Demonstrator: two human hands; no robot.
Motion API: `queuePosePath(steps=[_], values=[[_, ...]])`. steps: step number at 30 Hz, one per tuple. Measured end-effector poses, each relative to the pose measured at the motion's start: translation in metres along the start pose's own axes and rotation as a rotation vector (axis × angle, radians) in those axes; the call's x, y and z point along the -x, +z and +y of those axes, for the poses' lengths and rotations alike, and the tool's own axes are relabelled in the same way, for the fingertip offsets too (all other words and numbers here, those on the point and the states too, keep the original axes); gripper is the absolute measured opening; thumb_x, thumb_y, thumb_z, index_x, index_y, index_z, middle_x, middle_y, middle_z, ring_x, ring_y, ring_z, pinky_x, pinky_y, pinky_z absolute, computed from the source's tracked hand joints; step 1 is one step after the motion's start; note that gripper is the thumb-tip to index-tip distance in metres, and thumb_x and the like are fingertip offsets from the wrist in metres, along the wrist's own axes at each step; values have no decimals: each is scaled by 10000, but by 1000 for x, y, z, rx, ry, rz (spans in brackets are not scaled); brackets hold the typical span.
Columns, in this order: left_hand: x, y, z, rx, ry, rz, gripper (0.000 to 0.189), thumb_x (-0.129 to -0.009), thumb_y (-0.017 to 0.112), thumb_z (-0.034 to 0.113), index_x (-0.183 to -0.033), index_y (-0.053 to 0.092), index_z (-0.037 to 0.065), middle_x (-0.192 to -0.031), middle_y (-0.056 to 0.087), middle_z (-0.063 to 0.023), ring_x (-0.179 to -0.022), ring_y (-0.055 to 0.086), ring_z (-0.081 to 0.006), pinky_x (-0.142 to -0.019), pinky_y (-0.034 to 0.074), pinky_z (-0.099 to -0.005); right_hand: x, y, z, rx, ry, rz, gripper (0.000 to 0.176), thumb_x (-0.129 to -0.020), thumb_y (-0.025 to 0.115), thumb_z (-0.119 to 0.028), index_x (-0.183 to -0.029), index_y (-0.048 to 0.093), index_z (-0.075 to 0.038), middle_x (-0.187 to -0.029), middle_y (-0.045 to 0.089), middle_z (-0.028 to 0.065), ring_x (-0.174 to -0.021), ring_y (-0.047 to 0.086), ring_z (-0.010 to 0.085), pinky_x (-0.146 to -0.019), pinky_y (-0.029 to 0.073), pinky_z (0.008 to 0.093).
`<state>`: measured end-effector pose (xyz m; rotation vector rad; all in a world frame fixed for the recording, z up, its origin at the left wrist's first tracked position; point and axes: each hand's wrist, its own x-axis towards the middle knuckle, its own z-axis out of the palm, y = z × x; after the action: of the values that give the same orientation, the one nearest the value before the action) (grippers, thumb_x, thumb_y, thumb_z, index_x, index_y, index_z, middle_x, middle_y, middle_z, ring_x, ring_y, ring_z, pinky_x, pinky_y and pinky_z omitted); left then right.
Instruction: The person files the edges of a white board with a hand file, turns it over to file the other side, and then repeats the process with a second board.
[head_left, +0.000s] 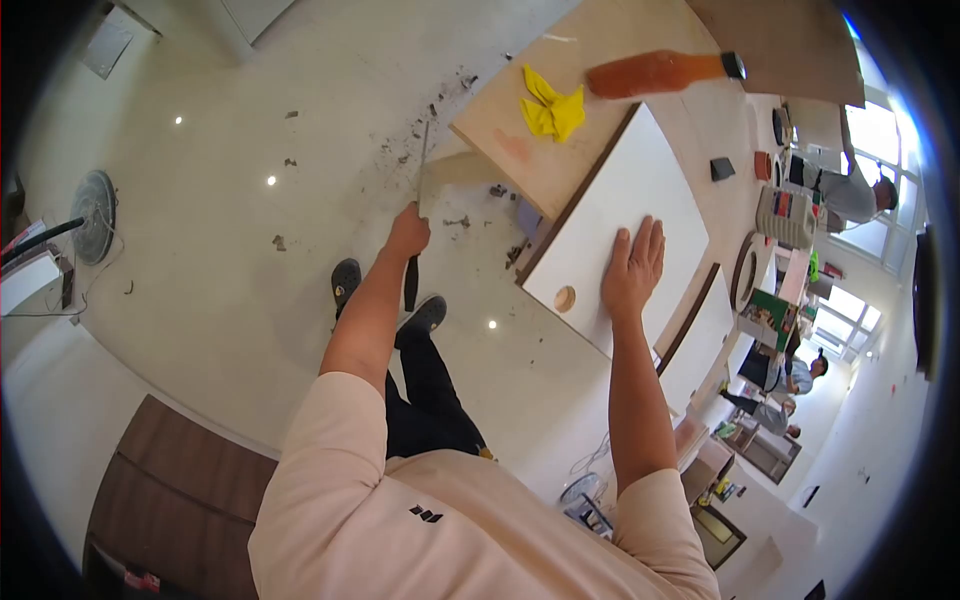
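My left hand [408,232] is closed round a long thin tool [424,160], its narrow metal end pointing away from me and a dark end showing below the fist. It is over the floor, left of the table corner. My right hand [630,275] lies flat, fingers extended, on a white board [655,170] with a dark edge and a round hole near one corner. The board rests on the wooden table [500,115], partly past its edge. A yellow cloth [552,104] and a bottle of orange liquid [655,74] lie beyond the board.
A second white board [697,345] is right of my right hand. Further right are a plastic canister [786,217], a small dark block [722,168] and several people. Dark scraps [456,222] litter the floor. A round fan [94,217] stands far left.
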<state>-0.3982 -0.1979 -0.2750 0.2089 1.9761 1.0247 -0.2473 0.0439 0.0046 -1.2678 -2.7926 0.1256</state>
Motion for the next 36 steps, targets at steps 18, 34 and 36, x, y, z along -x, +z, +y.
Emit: queuePosePath(steps=[18,34,36], values=[[283,-101,16,607,-167,-383,358,-1037,525,185,-1369,516,50,-730,539,-26,-594,577,-126,-575,499,-281,2,-9,-5,37,84,-22,723,-1019,363,-571,-1565,329,-98,-1652,233,142,-1532,164,348,-1219,112,551],[313,-24,57,674,212,-60,389,-1003,542,129,-1373,535,9,-770,596,-67,-636,556,-153,-647,485,-294,91,-12,-43,226,-634,-160,820,-862,596,-55,-1594,233,-128,-1669,174,125,-1528,172,381,-1152,180,697],[316,-7,59,405,355,219,457,-1011,532,155,-1447,486,27,-752,582,-89,-616,526,-166,-664,468,-302,93,-8,-41,212,-630,-137,861,-812,498,93,-1598,223,-124,-1674,154,128,-1533,154,389,-1149,169,709]])
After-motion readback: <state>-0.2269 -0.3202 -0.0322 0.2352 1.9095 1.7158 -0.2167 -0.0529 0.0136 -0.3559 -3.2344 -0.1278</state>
